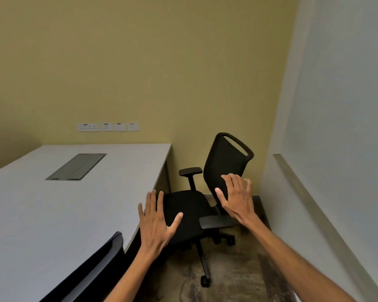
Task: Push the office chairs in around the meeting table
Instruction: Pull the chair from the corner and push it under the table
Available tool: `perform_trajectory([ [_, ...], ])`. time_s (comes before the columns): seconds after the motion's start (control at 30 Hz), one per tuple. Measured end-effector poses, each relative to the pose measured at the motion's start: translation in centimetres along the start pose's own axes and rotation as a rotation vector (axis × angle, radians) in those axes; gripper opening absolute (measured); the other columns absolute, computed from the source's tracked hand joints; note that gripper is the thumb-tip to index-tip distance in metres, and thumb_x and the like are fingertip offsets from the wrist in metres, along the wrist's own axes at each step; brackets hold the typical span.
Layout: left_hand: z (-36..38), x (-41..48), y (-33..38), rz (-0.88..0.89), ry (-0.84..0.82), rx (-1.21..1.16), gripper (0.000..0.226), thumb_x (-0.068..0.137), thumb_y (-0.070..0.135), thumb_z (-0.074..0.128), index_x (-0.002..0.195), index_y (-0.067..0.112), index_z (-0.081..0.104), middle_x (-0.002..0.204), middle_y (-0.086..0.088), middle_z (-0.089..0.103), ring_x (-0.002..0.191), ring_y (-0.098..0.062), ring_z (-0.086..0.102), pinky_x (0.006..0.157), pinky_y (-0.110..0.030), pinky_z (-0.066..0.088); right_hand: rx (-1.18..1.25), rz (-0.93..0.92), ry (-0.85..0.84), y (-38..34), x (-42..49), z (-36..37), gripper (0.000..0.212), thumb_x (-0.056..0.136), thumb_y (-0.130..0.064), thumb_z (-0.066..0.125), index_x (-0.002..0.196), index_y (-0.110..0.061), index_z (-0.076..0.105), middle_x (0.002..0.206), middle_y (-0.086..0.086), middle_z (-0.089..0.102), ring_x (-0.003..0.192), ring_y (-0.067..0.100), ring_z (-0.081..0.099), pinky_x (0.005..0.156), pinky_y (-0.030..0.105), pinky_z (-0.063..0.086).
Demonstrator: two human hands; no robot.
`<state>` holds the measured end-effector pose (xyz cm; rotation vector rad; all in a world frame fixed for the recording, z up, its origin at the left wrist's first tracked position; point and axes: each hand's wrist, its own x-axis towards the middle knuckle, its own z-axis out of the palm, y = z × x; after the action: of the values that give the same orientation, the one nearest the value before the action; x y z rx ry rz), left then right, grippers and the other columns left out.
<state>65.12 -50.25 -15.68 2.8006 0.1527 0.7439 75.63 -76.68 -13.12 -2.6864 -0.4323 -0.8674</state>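
Reaching: the person extends both bare hands toward the far office chair, so the step in hand looks like the approach to it, before any contact.
Near chair [100,258]: a dark backrest sits tight against the near edge of the meeting table [52,203], seemingly already pushed in.
Left hand [156,223]: fingers spread wide, palm forward, empty, hovering just past the table's right edge, in front of the seat.
Right hand [236,199]: fingers splayed wide, empty, held before the backrest; whether it touches the fabric cannot be told.
Far office chair [207,192]: black, on castors, standing off the table's right side near its far corner, turned at an angle, its seat clear of the tabletop.
Next move: probably calls for taking the backrest or armrests, swinging the seat to face the table, then rolling it under the edge.
Beyond the table: wall sockets [108,127] on the yellow wall.
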Motion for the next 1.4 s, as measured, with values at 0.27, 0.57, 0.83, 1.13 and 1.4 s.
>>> perform_trajectory([
  [0.27,6.7,7.9,9.4,0.074,-0.061,0.024,0.097,0.085,0.081,0.025,0.155,0.015,0.015,0.163,-0.009,0.005,0.151,-0.024,-0.002,0.121,-0.055,0.010,-0.066,0.152,0.055,11.9,3.5,-0.8,0.057,0.094,-0.055,0.033,0.134,-0.017,0.047,0.132,0.006,0.053,0.122,0.023,0.048,0.105,0.052,0.027],
  [0.57,12.8,16.3,18.6,0.078,-0.040,-0.014,0.104,0.082,0.086,0.016,0.155,0.013,0.010,0.164,-0.009,-0.001,0.151,-0.024,-0.006,0.121,-0.053,0.002,-0.142,0.192,0.060,22.8,10.7,0.6,0.055,0.094,-0.053,0.041,0.134,-0.016,0.046,0.135,0.009,0.053,0.124,0.026,0.048,0.105,0.056,0.028],
  [0.83,17.7,23.3,22.7,0.077,-0.084,0.011,0.106,0.082,0.086,0.024,0.155,0.012,0.004,0.163,-0.013,-0.007,0.151,-0.026,-0.012,0.121,-0.055,0.003,-0.112,0.203,0.044,28.1,16.9,4.2,0.058,0.094,-0.056,0.033,0.135,-0.017,0.046,0.138,0.008,0.051,0.125,0.026,0.048,0.104,0.057,0.031],
  [1.13,26.2,34.3,25.4,0.065,-0.166,-0.012,0.109,0.079,0.089,0.020,0.155,0.014,-0.003,0.161,-0.016,-0.016,0.149,-0.029,-0.018,0.121,-0.056,0.000,-0.117,0.154,0.025,33.2,27.6,11.5,0.055,0.094,-0.053,0.033,0.134,-0.017,0.045,0.137,0.008,0.051,0.124,0.024,0.048,0.104,0.055,0.029],
  [1.4,31.7,40.5,26.5,0.156,-0.251,-0.029,0.106,0.081,0.086,0.023,0.155,0.016,-0.004,0.160,-0.012,-0.024,0.146,-0.023,-0.028,0.119,-0.052,-0.014,-0.109,0.130,0.011,36.1,35.6,17.0,0.057,0.094,-0.054,0.029,0.134,-0.016,0.045,0.137,0.008,0.050,0.124,0.025,0.046,0.102,0.054,0.031],
])
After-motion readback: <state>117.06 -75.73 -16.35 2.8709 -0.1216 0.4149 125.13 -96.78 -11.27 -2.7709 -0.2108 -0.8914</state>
